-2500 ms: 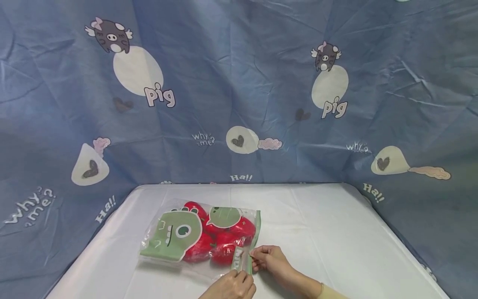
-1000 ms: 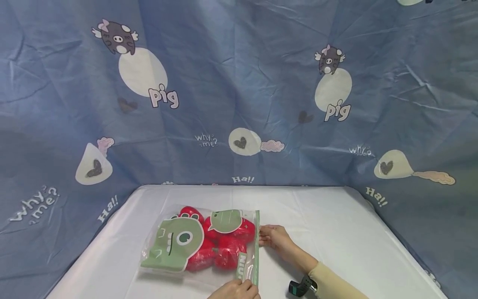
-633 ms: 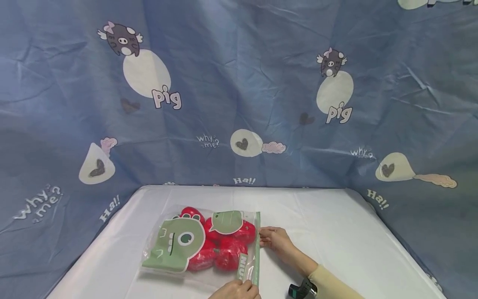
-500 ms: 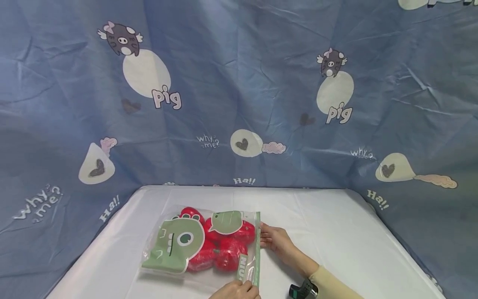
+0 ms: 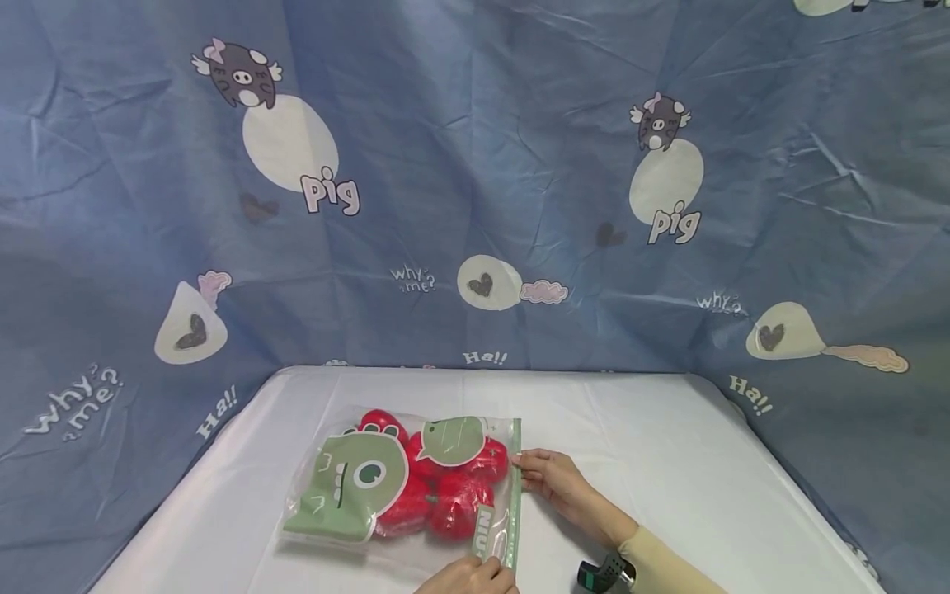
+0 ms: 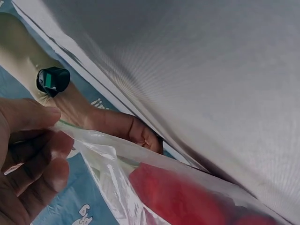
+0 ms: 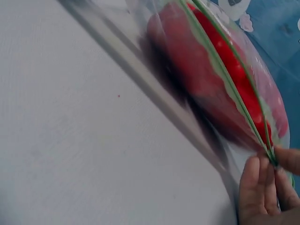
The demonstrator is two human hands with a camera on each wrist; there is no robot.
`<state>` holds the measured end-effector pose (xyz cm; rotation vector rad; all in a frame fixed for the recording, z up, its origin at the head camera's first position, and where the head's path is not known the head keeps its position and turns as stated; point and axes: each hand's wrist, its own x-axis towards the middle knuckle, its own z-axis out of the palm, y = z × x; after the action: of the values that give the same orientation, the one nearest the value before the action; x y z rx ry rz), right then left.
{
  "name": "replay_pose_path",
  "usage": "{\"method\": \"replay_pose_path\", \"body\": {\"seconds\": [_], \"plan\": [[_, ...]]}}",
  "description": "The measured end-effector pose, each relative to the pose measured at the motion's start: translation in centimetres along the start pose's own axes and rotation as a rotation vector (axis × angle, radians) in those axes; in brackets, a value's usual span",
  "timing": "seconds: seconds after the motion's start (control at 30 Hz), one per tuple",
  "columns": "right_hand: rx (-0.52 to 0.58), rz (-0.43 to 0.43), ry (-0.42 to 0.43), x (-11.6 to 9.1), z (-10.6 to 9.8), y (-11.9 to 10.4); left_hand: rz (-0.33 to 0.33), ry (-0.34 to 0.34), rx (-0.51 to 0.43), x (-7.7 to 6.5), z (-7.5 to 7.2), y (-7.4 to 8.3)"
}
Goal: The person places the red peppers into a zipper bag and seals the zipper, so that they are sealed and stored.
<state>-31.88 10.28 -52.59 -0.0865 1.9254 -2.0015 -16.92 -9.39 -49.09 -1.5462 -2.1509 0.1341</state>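
A clear zip bag [image 5: 337, 487] with a green monster print lies on the white table. Inside are several red, rounded things [image 5: 460, 507] that look like bell peppers, one showing a green stem. My left hand [image 5: 469, 577] pinches the near corner of the bag's green-edged mouth; the left wrist view shows its thumb and forefinger [image 6: 35, 117] on the film. Farther along that edge, my right hand [image 5: 557, 483] pinches the rim. In the right wrist view, the two green rims [image 7: 229, 79] meet at my right fingertips [image 7: 280, 157] and stand apart beyond them.
The white-covered table [image 5: 668, 462] extends right of the bag and behind it. A blue printed curtain [image 5: 475, 181] hangs around the back and sides. A black device [image 5: 603, 573] is strapped on the right wrist.
Compared with the oldest frame, my right hand has moved away from my left, farther up the bag's edge, and the edge lies straighter. Over the last half second almost nothing has moved.
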Motion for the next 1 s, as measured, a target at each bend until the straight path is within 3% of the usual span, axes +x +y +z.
{"method": "replay_pose_path", "body": {"seconds": [0.2,0.53,0.7,1.0], "plan": [[-0.044,-0.021,0.085,0.4,0.8,-0.2,0.025,-0.006,0.040,-0.1,0.0,-0.2],[-0.071,-0.043,0.220,1.7,1.8,-0.4,0.029,-0.048,0.012,-0.2,0.0,0.1],[-0.084,-0.053,0.239,2.6,2.2,-0.8,0.004,-0.079,-0.014,-0.2,0.0,0.0],[-0.131,-0.046,0.272,3.2,3.0,-1.5,0.007,-0.066,0.006,-0.3,0.2,0.0]]}}
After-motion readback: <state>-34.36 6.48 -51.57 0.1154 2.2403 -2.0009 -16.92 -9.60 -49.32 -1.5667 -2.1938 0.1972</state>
